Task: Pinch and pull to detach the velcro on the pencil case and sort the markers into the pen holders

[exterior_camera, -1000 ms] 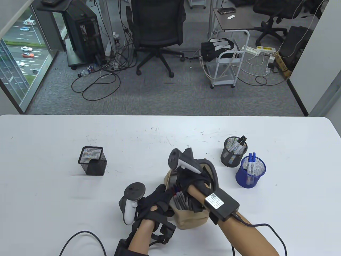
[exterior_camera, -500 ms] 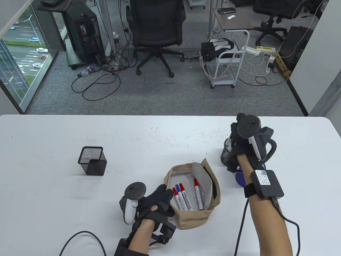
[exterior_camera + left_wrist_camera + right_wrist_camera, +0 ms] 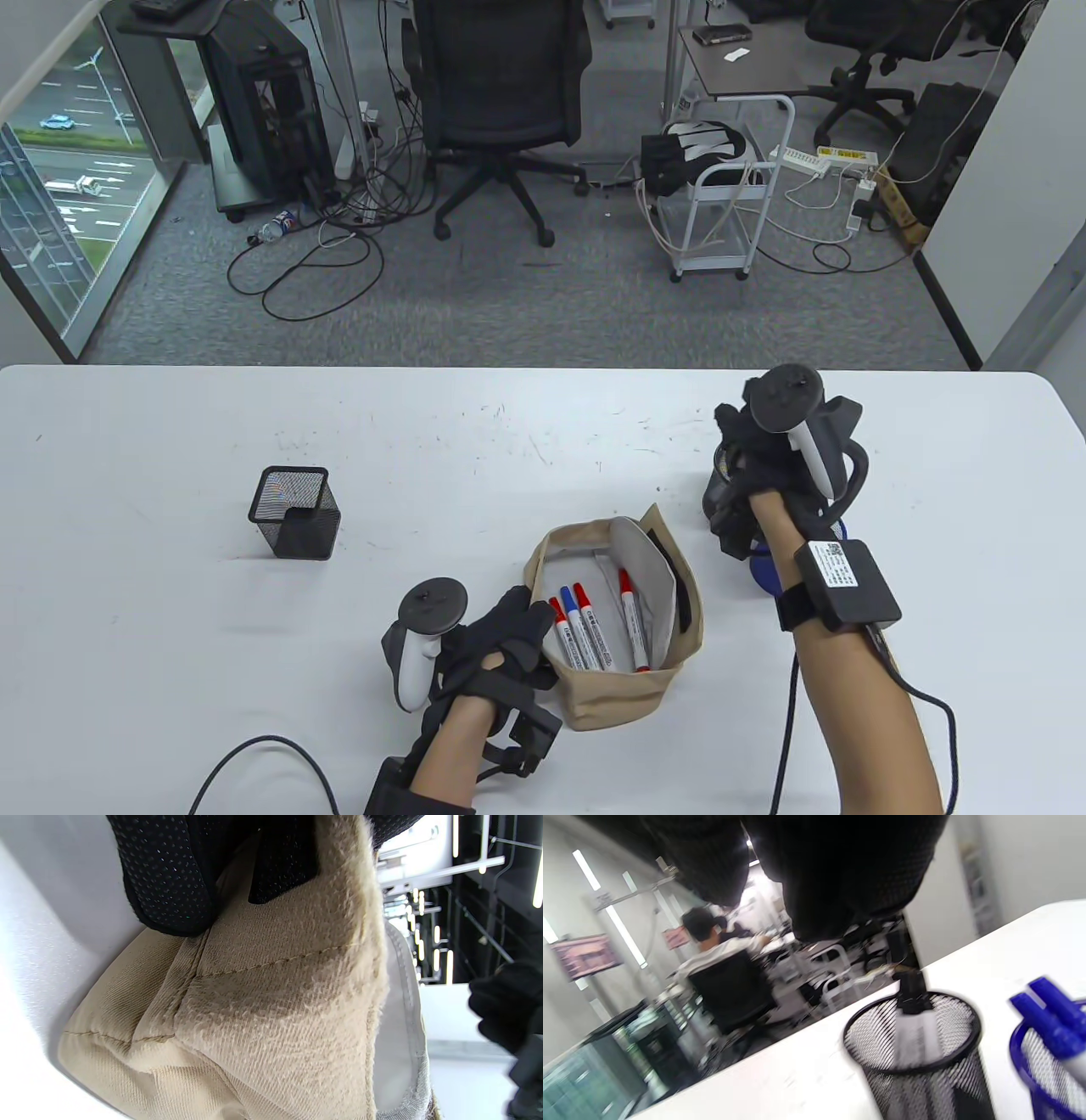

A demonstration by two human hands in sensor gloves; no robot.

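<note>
Markers [image 3: 585, 628] in pencil case [image 3: 619, 696], square holder [image 3: 293, 514] left, round holders [image 3: 916, 1052] apparently right

the table view is evenly and brightly lit, with daylight admitted through the window [image 3: 59, 195] at the left; soft, short shadows are cast on the white table [image 3: 170, 611]. straight lines are bowed towards the edges by a wide lens. in the left wrist view the pencil case [image 3: 271, 1005] is rendered sharply at close range, while the table is blown out to white and ceiling lights [image 3: 449, 959] are seen as glare. the right wrist view is smeared by motion blur; the black mesh holder [image 3: 916, 1052] and background are softened.
</note>
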